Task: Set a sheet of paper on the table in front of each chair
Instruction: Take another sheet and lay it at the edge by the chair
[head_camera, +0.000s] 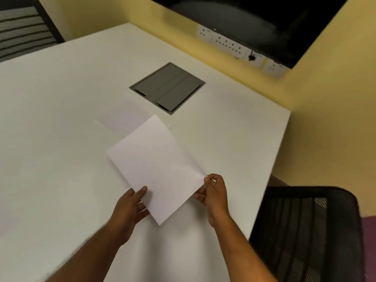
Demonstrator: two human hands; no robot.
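Note:
I hold white paper (pixel 154 167) above the white table (pixel 61 123), tilted with one corner pointing toward me. My left hand (pixel 130 208) grips its near left edge, thumb on top. My right hand (pixel 213 192) pinches the right corner between thumb and fingers; the edge there looks split, as if more than one sheet. Another white sheet (pixel 122 119) lies flat on the table just beyond, partly covered by the held paper. A black mesh chair (pixel 309 231) stands at the table's right side, and a second chair (pixel 24 29) at the far left.
A grey cable hatch (pixel 167 88) is set into the table's middle. On the yellow wall hang a dark screen (pixel 254 19) and a row of white sockets (pixel 234 45). The table's right edge runs beside the near chair.

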